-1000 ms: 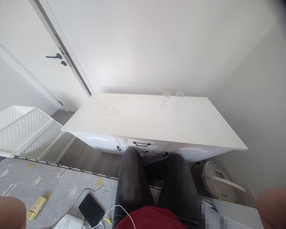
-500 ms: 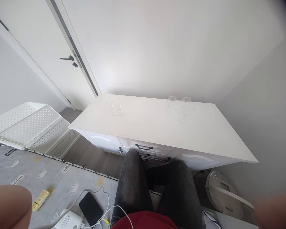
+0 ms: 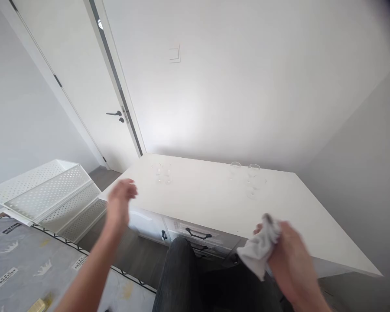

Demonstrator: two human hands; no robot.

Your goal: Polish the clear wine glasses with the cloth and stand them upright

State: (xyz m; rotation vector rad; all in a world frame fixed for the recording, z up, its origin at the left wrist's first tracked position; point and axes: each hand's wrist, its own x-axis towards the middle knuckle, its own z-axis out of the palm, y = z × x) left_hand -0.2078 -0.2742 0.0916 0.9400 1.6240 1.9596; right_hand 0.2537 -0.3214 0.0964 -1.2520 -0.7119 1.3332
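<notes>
My right hand (image 3: 290, 251) is closed around a crumpled white cloth (image 3: 258, 251) over the front edge of the white cabinet (image 3: 201, 195). Blurred by motion, my left hand (image 3: 121, 199) is above the cabinet's left front corner, its fingers loosely bent and nothing seen in them. Small clear stemmed glasses (image 3: 167, 173) stand toward the back left of the cabinet top, beyond my left hand. Larger clear stemmed glasses (image 3: 254, 171) are grouped at the back right, beyond the cloth. Their transparent outlines are faint against the white top.
A white perforated rack (image 3: 48, 186) stands at the left. Patterned grey bedding (image 3: 29, 260) covers the lower left, with a small yellow box (image 3: 37, 305) on it. My knees (image 3: 183, 268) are close to the cabinet drawers. Behind are a white wall and a door (image 3: 84, 86).
Both hands have come forward from the bottom edges toward the cabinet, the right one now showing a white cloth. The view has tilted up, so the phone and cables are largely out of sight.
</notes>
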